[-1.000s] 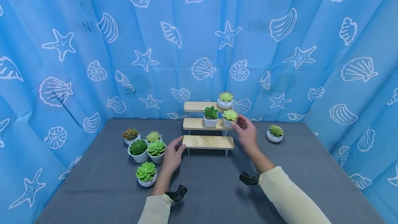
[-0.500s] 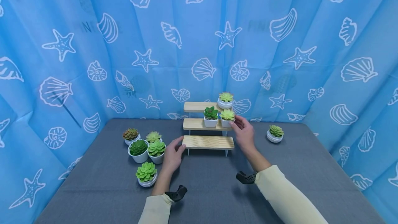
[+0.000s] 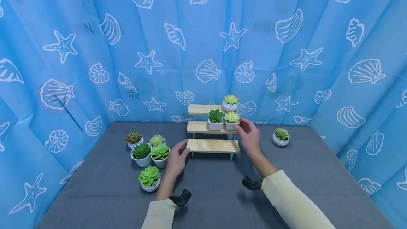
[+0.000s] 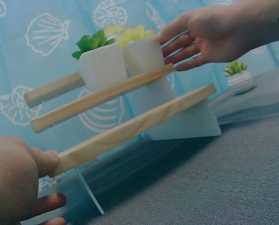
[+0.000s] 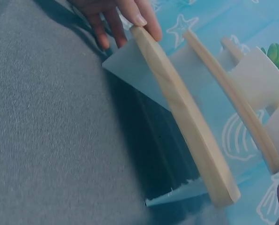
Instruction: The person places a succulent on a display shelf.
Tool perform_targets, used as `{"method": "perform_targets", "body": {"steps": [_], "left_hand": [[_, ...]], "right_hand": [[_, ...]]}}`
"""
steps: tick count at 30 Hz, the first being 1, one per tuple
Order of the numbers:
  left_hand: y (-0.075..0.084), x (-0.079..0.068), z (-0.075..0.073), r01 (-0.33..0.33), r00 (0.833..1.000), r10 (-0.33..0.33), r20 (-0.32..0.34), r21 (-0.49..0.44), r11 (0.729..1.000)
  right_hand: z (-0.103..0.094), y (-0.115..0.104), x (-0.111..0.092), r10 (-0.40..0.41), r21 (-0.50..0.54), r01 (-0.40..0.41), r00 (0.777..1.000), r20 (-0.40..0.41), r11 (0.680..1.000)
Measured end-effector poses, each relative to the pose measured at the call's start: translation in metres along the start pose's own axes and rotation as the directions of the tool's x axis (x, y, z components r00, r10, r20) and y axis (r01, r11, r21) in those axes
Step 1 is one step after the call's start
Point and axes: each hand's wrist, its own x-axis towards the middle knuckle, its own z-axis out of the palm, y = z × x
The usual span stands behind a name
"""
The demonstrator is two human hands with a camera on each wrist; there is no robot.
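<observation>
A three-tier wooden stand (image 3: 213, 145) with pale supports stands at the back middle of the table. My left hand (image 3: 176, 160) grips the left end of its lowest board, thumb against the edge in the left wrist view. On the middle tier, a dark green succulent in a square white pot (image 3: 215, 125) sits beside a yellow-green succulent in a white pot (image 3: 232, 126). My right hand (image 3: 250, 139) has its fingertips right at the yellow-green succulent's right side, fingers loosely extended in the left wrist view. A pink-tipped succulent (image 3: 230, 106) sits on the top tier, at the right.
Several potted succulents cluster left of the stand, including a dark green one (image 3: 141, 151) and a bright green one (image 3: 149, 176) nearest me. Another small succulent (image 3: 281, 137) stands alone at the right. A blue shell-print curtain (image 3: 178, 91) hangs behind the grey table (image 3: 210, 190).
My right hand has shifted slightly left with the yellow-green succulent, bringing it nearer the dark green one on the middle tier. My left hand has stayed on the lowest board.
</observation>
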Motion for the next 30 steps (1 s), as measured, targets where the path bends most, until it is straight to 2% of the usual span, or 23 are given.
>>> {"method": "perform_targets", "body": {"steps": [7,8,11,14,15,19,20,24,27,30], "left_hand": [[0.001,0.0,0.0,-0.005,1.0,0.005,0.002,0.004,1.0],[0.001,0.0,0.0,-0.007,1.0,0.007,0.002,0.005,1.0],[0.0,0.0,0.0,-0.012,1.0,0.012,0.0,0.004,1.0],[0.0,0.0,0.0,-0.013,1.0,0.013,-0.003,0.0,1.0],[-0.001,0.0,0.0,-0.017,1.0,0.017,-0.002,-0.002,1.0],[-0.001,-0.001,0.0,-0.021,1.0,0.021,0.001,-0.003,1.0],[-0.001,-0.001,0.0,-0.022,1.0,0.022,0.0,-0.001,1.0],[-0.001,0.0,-0.001,-0.02,1.0,0.02,-0.002,-0.002,1.0],[0.0,0.0,-0.001,-0.016,1.0,0.016,0.002,-0.009,1.0],[0.0,-0.001,-0.001,-0.008,1.0,0.008,0.009,-0.013,1.0]], "right_hand": [[-0.012,0.014,-0.002,-0.024,-0.056,0.021,0.998,-0.051,0.998],[-0.016,0.02,-0.002,-0.037,-0.018,0.037,0.998,-0.044,0.999],[-0.023,0.025,-0.004,-0.033,-0.021,0.032,0.998,-0.048,0.999],[-0.031,0.035,-0.005,-0.021,-0.047,0.018,0.998,-0.056,0.999],[-0.033,0.034,-0.007,-0.004,-0.095,-0.003,0.997,-0.072,0.995],[-0.046,0.056,-0.008,0.014,-0.137,-0.027,0.996,-0.093,0.99],[-0.05,0.064,-0.008,0.016,-0.113,-0.026,0.996,-0.092,0.993],[-0.061,0.06,-0.015,0.048,-0.142,-0.068,0.99,-0.134,0.988],[-0.067,0.044,-0.023,0.089,-0.213,-0.13,0.978,-0.19,0.968],[-0.075,0.044,-0.028,0.08,-0.258,-0.131,0.976,-0.202,0.957]]}}
